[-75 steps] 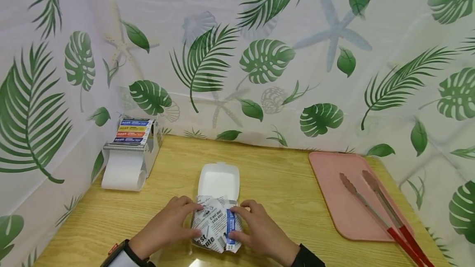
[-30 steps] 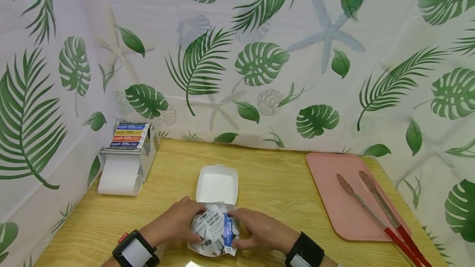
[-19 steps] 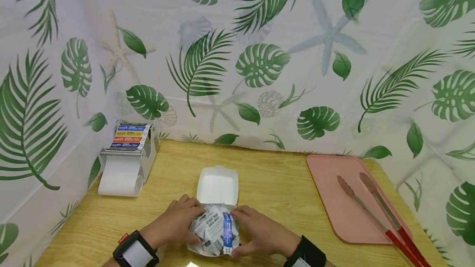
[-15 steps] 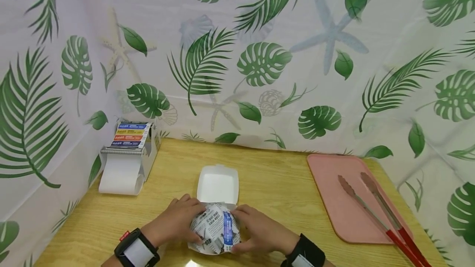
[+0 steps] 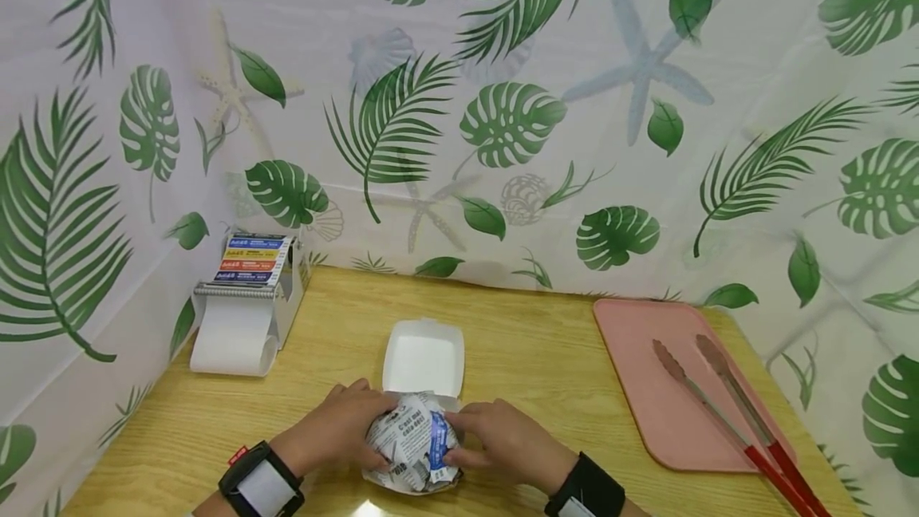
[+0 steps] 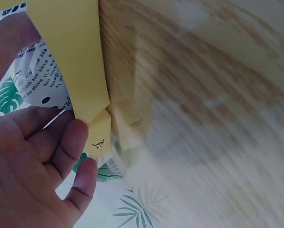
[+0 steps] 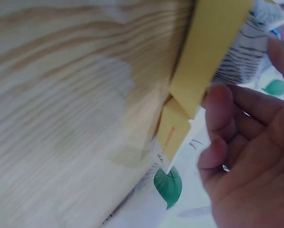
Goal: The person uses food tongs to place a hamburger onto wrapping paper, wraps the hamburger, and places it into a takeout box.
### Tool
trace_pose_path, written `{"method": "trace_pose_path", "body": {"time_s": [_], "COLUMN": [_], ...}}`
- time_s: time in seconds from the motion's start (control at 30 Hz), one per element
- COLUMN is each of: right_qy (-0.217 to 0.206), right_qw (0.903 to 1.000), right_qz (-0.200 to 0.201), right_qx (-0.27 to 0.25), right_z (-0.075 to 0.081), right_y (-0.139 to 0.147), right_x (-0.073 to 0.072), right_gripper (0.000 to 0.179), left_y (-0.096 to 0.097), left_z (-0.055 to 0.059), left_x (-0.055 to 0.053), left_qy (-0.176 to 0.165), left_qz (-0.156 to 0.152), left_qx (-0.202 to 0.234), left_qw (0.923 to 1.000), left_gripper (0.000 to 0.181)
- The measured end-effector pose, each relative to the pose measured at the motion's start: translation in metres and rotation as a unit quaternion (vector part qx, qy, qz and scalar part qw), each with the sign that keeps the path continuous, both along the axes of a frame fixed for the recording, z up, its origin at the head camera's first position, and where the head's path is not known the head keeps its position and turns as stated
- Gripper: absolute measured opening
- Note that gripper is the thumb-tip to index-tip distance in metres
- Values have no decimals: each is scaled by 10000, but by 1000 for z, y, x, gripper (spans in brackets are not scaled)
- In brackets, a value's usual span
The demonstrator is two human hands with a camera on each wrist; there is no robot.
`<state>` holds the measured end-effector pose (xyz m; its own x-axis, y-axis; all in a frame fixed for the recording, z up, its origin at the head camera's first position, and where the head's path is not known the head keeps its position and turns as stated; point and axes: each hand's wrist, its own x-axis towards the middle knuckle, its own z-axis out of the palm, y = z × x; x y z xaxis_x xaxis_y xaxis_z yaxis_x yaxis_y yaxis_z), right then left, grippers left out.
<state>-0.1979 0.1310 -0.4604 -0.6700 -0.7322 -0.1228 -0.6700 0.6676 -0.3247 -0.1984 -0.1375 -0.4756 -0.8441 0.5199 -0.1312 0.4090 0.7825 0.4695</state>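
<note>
A round bundle (image 5: 408, 436) wrapped in newspaper-print paper sits in the base of a small clamshell food box, whose white lid (image 5: 424, 357) stands open behind it. A blue label (image 5: 438, 441) crosses its right part; what the paper wraps is hidden. My left hand (image 5: 341, 428) holds the bundle's left side between thumb and fingers. On the right, my right hand (image 5: 511, 441) grips it too, thumb pressing near the label. Both wrist views show the box's yellow outer wall (image 6: 80, 52), with fingertips right at its edge and the printed paper (image 7: 244, 54) bulging above.
At the back left stands a dispenser (image 5: 247, 301) with colored label strips and a white paper roll. Red-handled tongs (image 5: 743, 413) lie across a pink tray (image 5: 668, 397) on the right. A leaf-patterned curtain (image 5: 502, 246) closes off the back and sides of the wooden table.
The paper, flatter with loose corners before, is now crumpled into a rounder shape inside the box. My right thumb has moved up onto the label, which has creased. The view shifted slightly.
</note>
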Motion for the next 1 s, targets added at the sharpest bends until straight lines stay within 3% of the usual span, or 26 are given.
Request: {"method": "trace_pose_path", "body": {"time_s": [0.07,0.3,0.47,0.73,0.87,1.0], "right_qy": [88,-351,-201,-501,-266,48], "right_qw": [9999,9990,9995,9984,9996,9989], "right_qz": [-25,-232,-225,43,-40,-382], "right_qx": [86,-131,-69,-248,-27,267], "right_z": [-2,-3,-3,1,2,3], "right_y": [1,6,3,-3,-6,-8], "right_x": [1,5,5,-2,-2,1], "right_gripper": [64,81,75,58,58,65], "left_y": [0,1,0,-4,-5,-6], "left_z": [0,-1,-3,-6,-6,-7], "left_x": [0,2,3,2,2,1], "left_qy": [16,149,13,-108,-71,26], "left_qz": [4,2,20,-43,-89,-105], "left_qx": [-45,-106,-65,85,138,187], "left_qw": [10000,9998,10000,9999,9998,9998], "left_gripper": [78,77,79,81,77,75]}}
